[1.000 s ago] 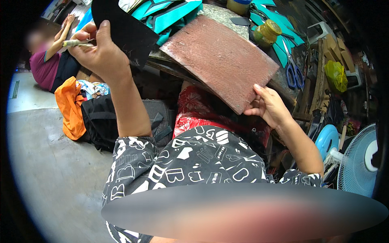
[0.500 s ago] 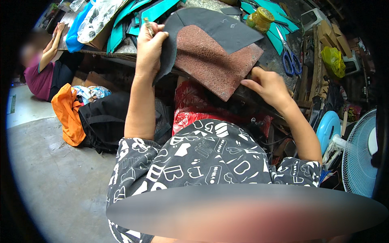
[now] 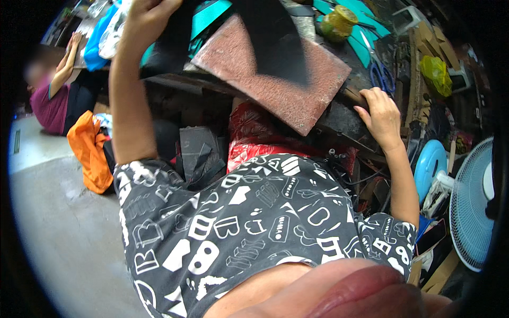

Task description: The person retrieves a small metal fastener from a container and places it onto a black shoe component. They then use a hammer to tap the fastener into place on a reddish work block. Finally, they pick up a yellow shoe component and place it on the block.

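Observation:
My left hand [image 3: 151,21] is raised at the upper left, fingers closed at the edge of a curved black sheet [image 3: 275,45]. The sheet hangs to the right, blurred by motion, over a rough reddish slab [image 3: 323,69]. Part of my left hand is cut off by the upper frame edge. My right hand [image 3: 382,114] rests at the bench edge, right of the slab, thumb and fingers apart with nothing seen between them. Close to its fingertips lies a brown wooden piece [image 3: 350,95].
Blue-handled scissors [image 3: 383,77] and a yellowish jar [image 3: 338,24] stand behind the slab among teal sheets [image 3: 212,16]. A blue fan [image 3: 472,204] is at the right. Orange cloth [image 3: 90,153] hangs at the left, near a seated person [image 3: 53,103].
My left hand has moved up and left, drawing the black sheet with it and baring more of the slab. My right hand has left the slab's corner and shifted right.

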Demonstrator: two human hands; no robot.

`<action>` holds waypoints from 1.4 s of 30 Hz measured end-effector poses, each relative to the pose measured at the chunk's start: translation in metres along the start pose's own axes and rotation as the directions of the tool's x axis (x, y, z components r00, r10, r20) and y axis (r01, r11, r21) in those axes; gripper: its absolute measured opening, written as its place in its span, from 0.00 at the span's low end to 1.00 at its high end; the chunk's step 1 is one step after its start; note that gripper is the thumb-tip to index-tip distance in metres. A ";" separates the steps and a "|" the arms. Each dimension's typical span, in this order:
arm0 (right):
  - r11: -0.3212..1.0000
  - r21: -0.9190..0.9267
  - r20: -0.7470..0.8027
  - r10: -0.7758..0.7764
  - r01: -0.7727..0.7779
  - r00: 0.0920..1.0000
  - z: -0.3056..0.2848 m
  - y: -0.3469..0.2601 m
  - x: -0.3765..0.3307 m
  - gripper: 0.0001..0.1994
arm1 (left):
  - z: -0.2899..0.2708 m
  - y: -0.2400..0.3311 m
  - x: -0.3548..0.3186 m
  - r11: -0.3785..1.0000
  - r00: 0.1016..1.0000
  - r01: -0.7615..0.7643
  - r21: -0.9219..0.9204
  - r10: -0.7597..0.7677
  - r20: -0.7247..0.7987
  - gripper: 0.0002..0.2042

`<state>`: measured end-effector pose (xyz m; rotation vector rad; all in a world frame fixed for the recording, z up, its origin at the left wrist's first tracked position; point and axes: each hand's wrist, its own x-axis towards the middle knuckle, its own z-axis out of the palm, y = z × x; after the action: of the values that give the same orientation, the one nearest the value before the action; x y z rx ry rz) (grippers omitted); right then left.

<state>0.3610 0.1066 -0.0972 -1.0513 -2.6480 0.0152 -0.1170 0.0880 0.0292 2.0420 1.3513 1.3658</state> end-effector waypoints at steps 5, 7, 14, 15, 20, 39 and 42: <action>0.979 0.202 0.071 0.027 -0.041 0.997 -0.001 0.014 0.000 0.18 | -0.004 0.042 0.014 0.661 0.996 -0.088 0.746 0.045 0.077 0.24; 0.976 0.206 0.126 0.042 -0.067 0.991 -0.003 0.012 0.001 0.18 | 0.008 0.060 0.021 0.454 0.962 -0.240 0.858 0.231 0.146 0.18; 0.996 -0.085 -0.002 -0.023 0.023 1.000 -0.025 0.000 0.000 0.19 | 0.047 0.094 0.043 0.098 0.852 -0.464 0.880 0.320 0.413 0.11; 0.998 -0.058 0.004 0.009 -0.009 1.000 -0.028 -0.001 0.000 0.19 | 0.050 0.095 0.046 0.105 0.847 -0.499 0.860 0.270 0.458 0.10; 0.990 0.052 0.058 0.129 -0.132 0.990 -0.038 -0.003 0.004 0.15 | 0.118 0.058 0.037 0.800 0.868 -0.433 0.415 0.247 0.430 0.05; 0.981 -0.187 0.261 0.102 -0.054 0.960 -0.078 -0.013 0.006 0.18 | 0.156 0.056 -0.069 0.809 0.893 -0.249 0.533 -0.021 0.449 0.18; 0.980 -0.183 0.298 0.136 -0.083 0.945 -0.087 -0.010 0.003 0.15 | 0.164 0.053 -0.079 0.797 0.914 -0.218 0.563 -0.035 0.404 0.15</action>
<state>0.3758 0.0933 -0.0119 -1.3517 -2.9061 -0.0228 0.0435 0.0306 -0.0549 2.6295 1.6379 0.4999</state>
